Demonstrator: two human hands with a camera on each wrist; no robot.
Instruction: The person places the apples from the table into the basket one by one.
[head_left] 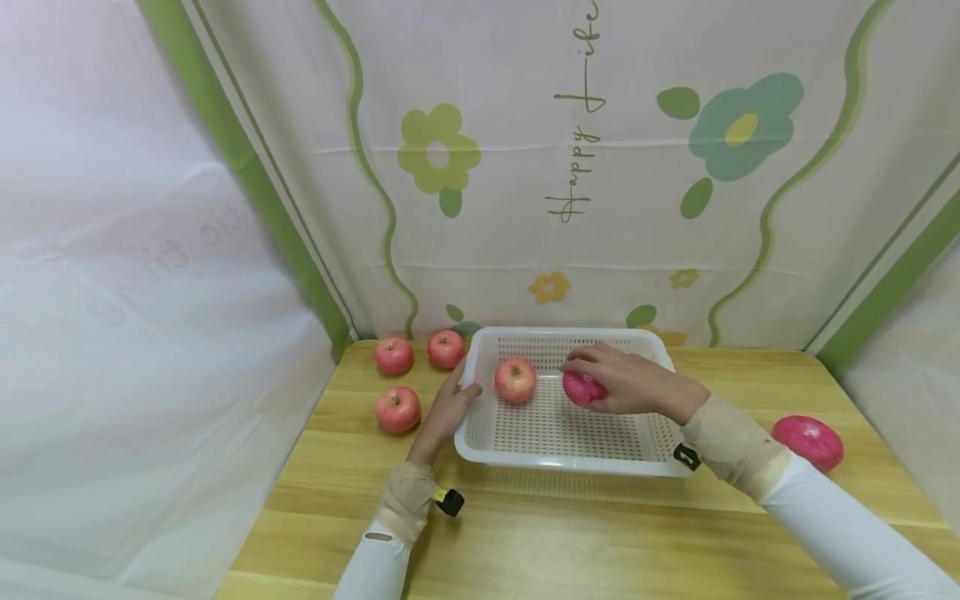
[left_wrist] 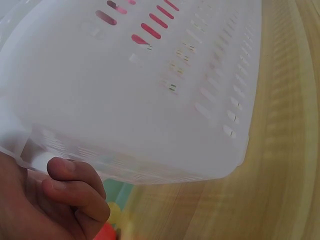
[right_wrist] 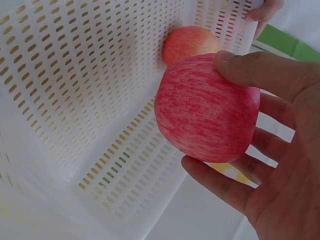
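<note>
A white perforated plastic basket (head_left: 570,462) stands on the wooden table. My left hand (head_left: 447,410) grips its left rim, the thumb over the edge; in the left wrist view the curled fingers (left_wrist: 80,192) show below the rim, outside the basket wall (left_wrist: 115,100). My right hand (head_left: 628,382) holds a deep pink-red apple (head_left: 582,388) over the basket's right half. Thumb and spread fingers wrap that streaked apple (right_wrist: 207,110) in the right wrist view. A paler apple (head_left: 515,381) lies inside the basket toward the left.
Left of the basket, on the table (head_left: 540,542), sit three pinkish apples: one at the back left (head_left: 393,356), one beside the rim (head_left: 446,348) and one nearer (head_left: 398,410). A larger, oval pink-red fruit (head_left: 808,442) lies at the right. Patterned cloth (head_left: 495,242) hangs behind.
</note>
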